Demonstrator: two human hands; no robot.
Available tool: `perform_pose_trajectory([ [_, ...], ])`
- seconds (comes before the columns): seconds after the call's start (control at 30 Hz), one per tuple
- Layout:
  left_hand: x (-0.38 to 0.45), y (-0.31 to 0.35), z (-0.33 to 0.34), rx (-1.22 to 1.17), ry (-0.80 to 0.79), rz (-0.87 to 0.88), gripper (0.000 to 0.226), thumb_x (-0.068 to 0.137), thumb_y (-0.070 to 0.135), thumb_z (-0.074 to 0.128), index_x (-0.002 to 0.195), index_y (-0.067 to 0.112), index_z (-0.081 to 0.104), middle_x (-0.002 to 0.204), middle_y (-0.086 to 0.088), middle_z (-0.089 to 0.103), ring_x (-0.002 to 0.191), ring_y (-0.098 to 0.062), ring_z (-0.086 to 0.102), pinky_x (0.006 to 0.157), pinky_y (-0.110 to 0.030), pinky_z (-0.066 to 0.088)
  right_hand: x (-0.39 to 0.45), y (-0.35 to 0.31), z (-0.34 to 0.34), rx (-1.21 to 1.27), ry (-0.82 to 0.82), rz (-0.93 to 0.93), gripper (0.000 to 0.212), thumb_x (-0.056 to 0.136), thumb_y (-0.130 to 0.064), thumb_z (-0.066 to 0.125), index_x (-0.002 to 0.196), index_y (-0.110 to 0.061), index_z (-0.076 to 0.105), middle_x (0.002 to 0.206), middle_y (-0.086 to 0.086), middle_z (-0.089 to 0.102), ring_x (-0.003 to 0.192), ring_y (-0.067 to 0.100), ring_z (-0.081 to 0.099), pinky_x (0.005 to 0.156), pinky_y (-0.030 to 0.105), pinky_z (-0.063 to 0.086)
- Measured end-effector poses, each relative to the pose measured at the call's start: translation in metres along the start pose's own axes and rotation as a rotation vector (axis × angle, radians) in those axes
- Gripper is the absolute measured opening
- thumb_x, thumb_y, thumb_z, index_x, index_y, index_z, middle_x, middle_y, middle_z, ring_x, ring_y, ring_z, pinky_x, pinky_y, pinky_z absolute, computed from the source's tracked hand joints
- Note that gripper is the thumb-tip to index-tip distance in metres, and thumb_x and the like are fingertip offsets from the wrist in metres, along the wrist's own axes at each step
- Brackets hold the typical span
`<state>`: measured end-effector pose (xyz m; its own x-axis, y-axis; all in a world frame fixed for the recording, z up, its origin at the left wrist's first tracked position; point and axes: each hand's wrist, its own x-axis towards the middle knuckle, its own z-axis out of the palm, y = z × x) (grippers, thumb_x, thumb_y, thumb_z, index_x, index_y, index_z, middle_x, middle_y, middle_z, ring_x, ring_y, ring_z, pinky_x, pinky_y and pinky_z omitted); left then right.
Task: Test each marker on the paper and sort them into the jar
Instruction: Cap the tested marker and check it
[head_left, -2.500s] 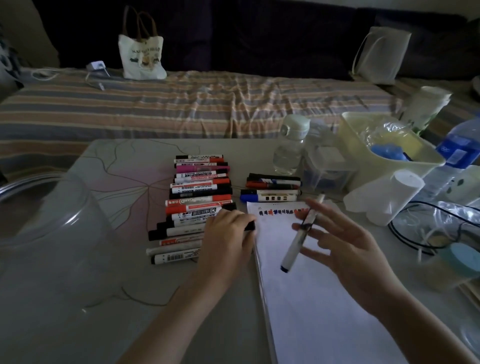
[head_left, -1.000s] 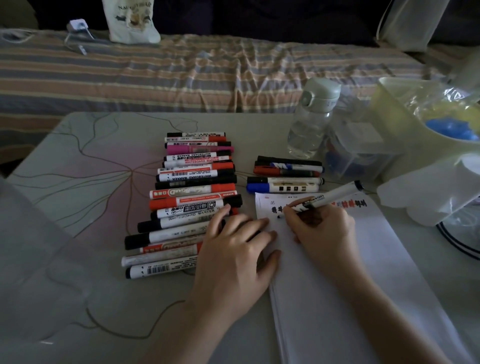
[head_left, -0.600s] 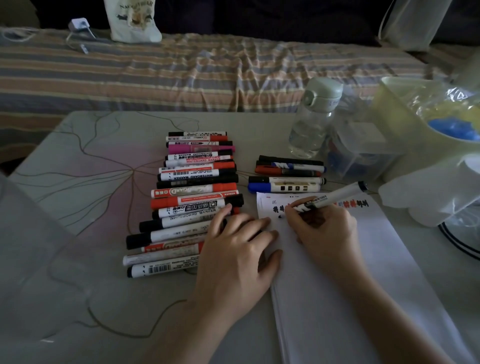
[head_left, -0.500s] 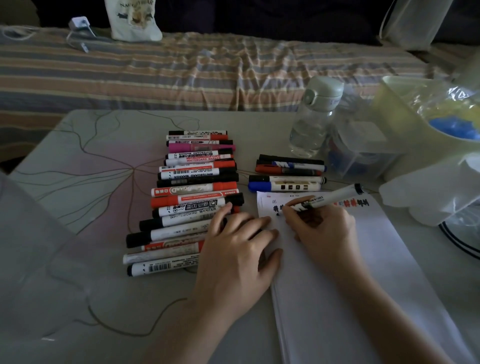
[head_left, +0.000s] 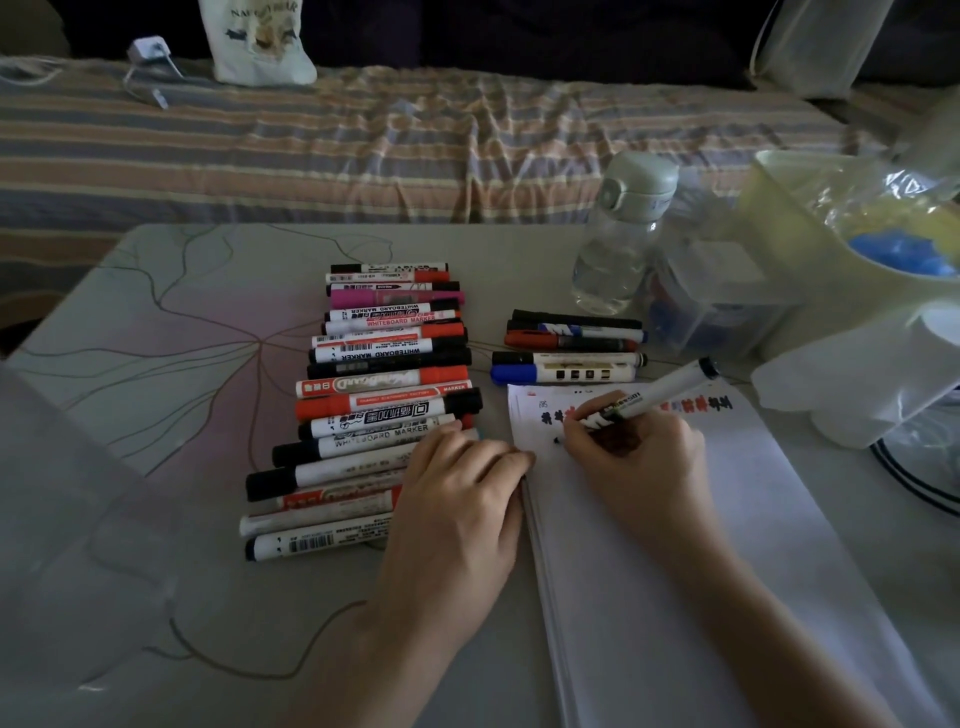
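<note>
The right hand (head_left: 636, 457) pinches a white marker (head_left: 654, 392), its tip down on the paper (head_left: 675, 545) just left of the grip. The left hand (head_left: 457, 499) lies flat beside it, over the paper's edge and the long marker row (head_left: 363, 395). Five more markers (head_left: 569, 345) lie just beyond the grip.

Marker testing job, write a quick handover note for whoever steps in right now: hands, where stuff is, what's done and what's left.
Right hand grips a white marker, tip down on the paper near its top edge.
Left hand lies flat over the paper's left edge and the near ends of the long marker row.
A smaller group of markers lies just beyond the paper.
Done: red and black test marks along the paper's top.
Left: finish this test, sort the marker, then work through the rows. The clear jar at far left shows no markers.
</note>
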<state>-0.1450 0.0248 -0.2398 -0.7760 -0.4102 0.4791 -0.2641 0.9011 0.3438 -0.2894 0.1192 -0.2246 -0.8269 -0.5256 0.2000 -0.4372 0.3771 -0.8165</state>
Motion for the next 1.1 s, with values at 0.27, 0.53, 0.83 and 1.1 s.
perform_pose_trajectory([
  [0.27, 0.009, 0.008, -0.014, -0.379, 0.294, -0.027, 0.016, 0.085, 0.015, 0.072, 0.101, 0.01, 0.072, 0.105, 0.007, 0.07, 0.101, -0.009, 0.065, 0.086, -0.027, 0.053, 0.002, -0.009, -0.013, 0.38, -0.015, -0.005, 0.006, 0.087, -0.012, 0.069, 0.091, -0.013, 0.073, 0.072, 0.003, 0.071, 0.064, 0.016, 0.064, 0.062, 0.031, 0.049],
  [0.53, 0.016, 0.013, -0.02, -1.113, 0.266, -0.454, 0.022, 0.077, -0.006, 0.071, 0.093, 0.008, 0.064, 0.091, 0.003, 0.073, 0.085, -0.011, 0.071, 0.074, -0.017, 0.053, -0.009, -0.016, -0.02, 0.801, -0.147, 0.138, 0.024, 0.085, -0.029, 0.059, 0.084, -0.005, 0.059, 0.063, 0.009, 0.051, 0.055, 0.017, 0.042, 0.045, 0.023, 0.035],
  [0.83, 0.018, 0.013, -0.023, -1.096, 0.278, -0.473, 0.02, 0.073, 0.017, 0.07, 0.091, 0.009, 0.07, 0.082, 0.007, 0.073, 0.075, -0.004, 0.069, 0.065, -0.01, 0.048, -0.011, -0.015, -0.017, 0.846, -0.254, 0.056, 0.055, 0.068, -0.058, 0.077, 0.085, -0.009, 0.059, 0.063, 0.006, 0.057, 0.054, 0.015, 0.045, 0.047, 0.02, 0.037],
  [1.1, 0.016, 0.013, -0.023, -1.128, 0.226, -0.414, 0.018, 0.074, 0.01, 0.07, 0.092, 0.006, 0.07, 0.085, 0.0, 0.075, 0.077, -0.012, 0.073, 0.069, -0.014, 0.053, -0.017, -0.019, -0.014, 0.809, -0.296, 0.007, 0.03, 0.081, -0.033, 0.067, 0.082, -0.003, 0.061, 0.057, 0.002, 0.057, 0.05, 0.011, 0.045, 0.046, 0.016, 0.038],
])
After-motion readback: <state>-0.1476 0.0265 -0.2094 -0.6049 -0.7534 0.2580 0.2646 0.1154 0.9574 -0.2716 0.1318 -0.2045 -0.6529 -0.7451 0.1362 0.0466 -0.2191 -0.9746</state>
